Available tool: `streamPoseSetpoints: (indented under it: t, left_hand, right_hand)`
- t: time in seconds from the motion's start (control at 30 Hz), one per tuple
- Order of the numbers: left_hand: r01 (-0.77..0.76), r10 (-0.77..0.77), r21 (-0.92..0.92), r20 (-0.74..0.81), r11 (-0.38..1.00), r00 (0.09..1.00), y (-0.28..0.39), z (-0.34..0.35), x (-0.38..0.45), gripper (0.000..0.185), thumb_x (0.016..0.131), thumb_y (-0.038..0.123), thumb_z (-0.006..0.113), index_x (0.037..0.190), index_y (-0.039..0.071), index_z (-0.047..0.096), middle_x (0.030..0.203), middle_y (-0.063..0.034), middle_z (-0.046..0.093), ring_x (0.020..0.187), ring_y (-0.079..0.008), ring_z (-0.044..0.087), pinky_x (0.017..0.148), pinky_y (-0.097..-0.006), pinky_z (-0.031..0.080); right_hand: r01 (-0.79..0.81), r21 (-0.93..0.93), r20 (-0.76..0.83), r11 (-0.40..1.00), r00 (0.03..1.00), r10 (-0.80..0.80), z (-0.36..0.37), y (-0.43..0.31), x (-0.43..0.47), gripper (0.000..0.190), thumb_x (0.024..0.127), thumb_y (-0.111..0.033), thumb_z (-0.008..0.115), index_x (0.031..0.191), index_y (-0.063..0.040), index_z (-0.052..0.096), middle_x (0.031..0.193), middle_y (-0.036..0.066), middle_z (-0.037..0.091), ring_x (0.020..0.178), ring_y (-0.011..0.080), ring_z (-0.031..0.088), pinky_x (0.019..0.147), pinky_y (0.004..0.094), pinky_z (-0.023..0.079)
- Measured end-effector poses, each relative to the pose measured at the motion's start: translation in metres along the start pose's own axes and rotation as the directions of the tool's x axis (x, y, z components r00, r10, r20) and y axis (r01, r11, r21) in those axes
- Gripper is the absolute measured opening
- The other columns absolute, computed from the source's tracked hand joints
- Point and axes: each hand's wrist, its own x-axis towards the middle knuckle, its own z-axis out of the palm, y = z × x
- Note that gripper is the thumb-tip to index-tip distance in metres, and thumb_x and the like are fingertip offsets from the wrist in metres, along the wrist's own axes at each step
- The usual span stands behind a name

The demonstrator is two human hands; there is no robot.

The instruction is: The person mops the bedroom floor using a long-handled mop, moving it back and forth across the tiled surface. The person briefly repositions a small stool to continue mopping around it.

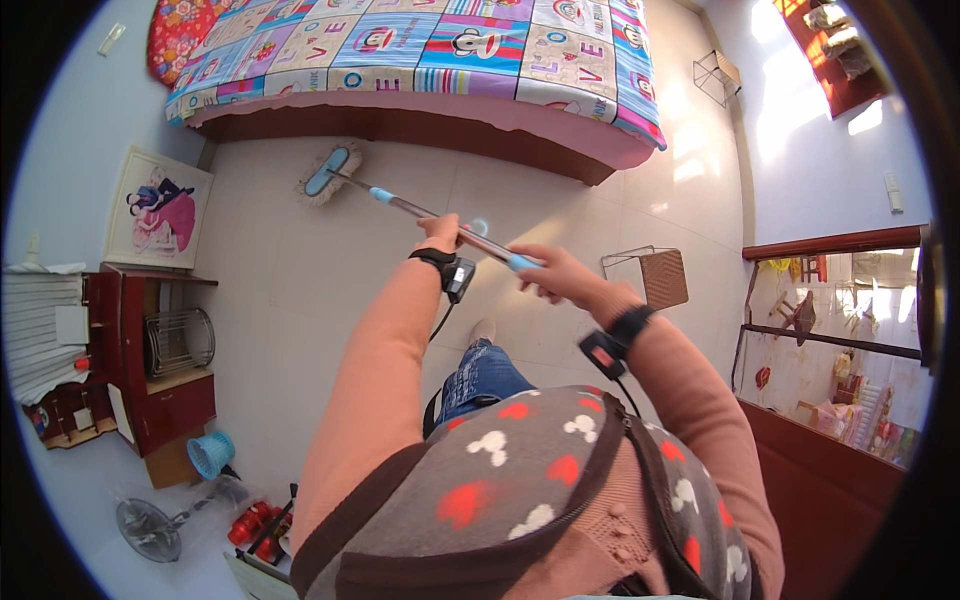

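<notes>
A flat mop with a light blue head (327, 176) and a pale fringe rests on the tiled floor near the foot of the bed. Its metal pole (420, 211) slants from the head up to my hands. My left hand (444, 229) is closed around the middle of the pole. Nearer the handle's end, my right hand (556, 274) grips the pole by its light blue part. Both wrists wear black straps with small boxes.
A bed (420, 120) with a patterned cover stands ahead. A woven stool (664, 278) is at the right. At the left are a framed picture (159, 208), a dark red cabinet (180, 405), a blue basket (211, 454) and a fan (149, 529).
</notes>
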Motion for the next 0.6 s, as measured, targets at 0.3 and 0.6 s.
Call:
streamPoseSetpoints:
  t: [0.3,0.6]
  left_hand:
    - [0.105,-0.115,0.234,0.029,0.967,0.993,-0.028,0.015,-0.017,0.082,0.088,0.009,0.053,0.15,0.0,0.0,0.094,-0.0144,0.066,0.072,-0.0196,0.068,0.061,-0.032,0.055]
    - [0.143,-0.272,0.562,0.153,0.815,0.95,-0.169,0.153,-0.076,0.095,0.087,0.008,0.051,0.153,0.003,-0.017,0.121,-0.0277,0.057,0.066,-0.027,0.069,0.055,-0.0381,0.056]
  right_hand:
    - [-0.073,-0.004,-0.056,0.997,0.996,0.073,0.009,0.035,0.012,0.057,0.09,-0.019,0.059,0.146,-0.019,0.047,0.083,0.003,0.063,0.061,0.0096,0.052,0.048,0.0243,0.043]
    - [-0.211,0.348,-0.228,0.914,0.926,0.301,-0.03,0.14,-0.196,0.056,0.093,-0.018,0.062,0.146,-0.023,0.048,0.082,-0.003,0.059,0.058,0.0034,0.046,0.045,0.0187,0.034]
